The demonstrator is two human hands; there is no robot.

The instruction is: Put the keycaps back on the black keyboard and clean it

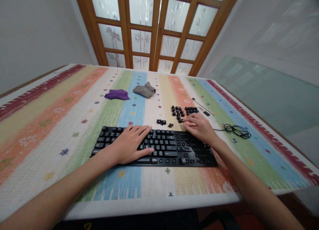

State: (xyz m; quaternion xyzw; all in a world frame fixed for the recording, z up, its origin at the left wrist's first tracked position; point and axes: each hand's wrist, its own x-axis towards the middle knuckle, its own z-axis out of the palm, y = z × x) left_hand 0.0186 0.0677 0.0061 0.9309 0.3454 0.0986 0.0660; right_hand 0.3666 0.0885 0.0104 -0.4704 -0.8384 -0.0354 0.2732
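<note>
A black keyboard lies along the near side of the table. On its right-hand part many keycaps are off, leaving bare switch posts. My left hand rests flat across the keyboard's left and middle keys, fingers stretched and thumb apart. Beyond the keyboard's right half, my right hand reaches over to a group of loose black keycaps. Its thumb and forefinger are drawn together at a keycap on the near edge of that group. More keycaps lie on the cloth to the left.
Behind sit a purple cloth and a grey cloth. At the right are a coiled black cable, a small black piece and a thin rod-like tool. A striped tablecloth covers the table.
</note>
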